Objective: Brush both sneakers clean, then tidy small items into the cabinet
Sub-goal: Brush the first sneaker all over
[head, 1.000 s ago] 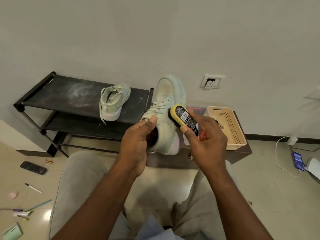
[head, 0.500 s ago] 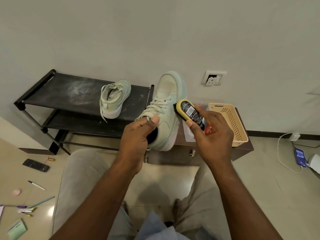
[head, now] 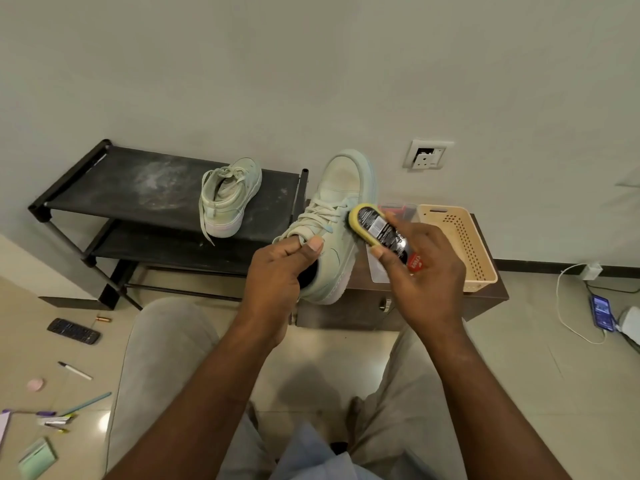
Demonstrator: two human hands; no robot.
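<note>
Above the cabinet (head: 339, 315), at its left end, the left hand (head: 277, 271) grips a sneaker (head: 337, 216) toe-up, with its fingers tucked into the opening and its thumb clamped on the collar. The right hand (head: 424, 275) is wrapped round the brush (head: 377, 228) and holds it against the shoe's flank beside the laces. The step in hand looks to be brushing this shoe. The second sneaker (head: 228, 199) sits left of the cabinet on the rack (head: 138, 188), and I cannot tell whether it is already clean. I judge the task no more than halfway, since the tidying is not begun. The next move likely calls for firm strokes along the side and sole edge, with the left hand turning the shoe to offer fresh faces. On the cabinet's top stands a basket (head: 460, 244). What shows of its inside is bare, though the right hand hides its near corner. Beside it, behind the brush, a clear box (head: 398, 206) holds something dark and reddish that I cannot make out. The cabinet's door is closed, so its contents are hidden. On the floor left of the cabinet lie a remote (head: 73, 331), a battery (head: 103, 319), a pen (head: 74, 370) and other small items, scattered apart. A phone (head: 602, 311) on a cable lies to its right.
</note>
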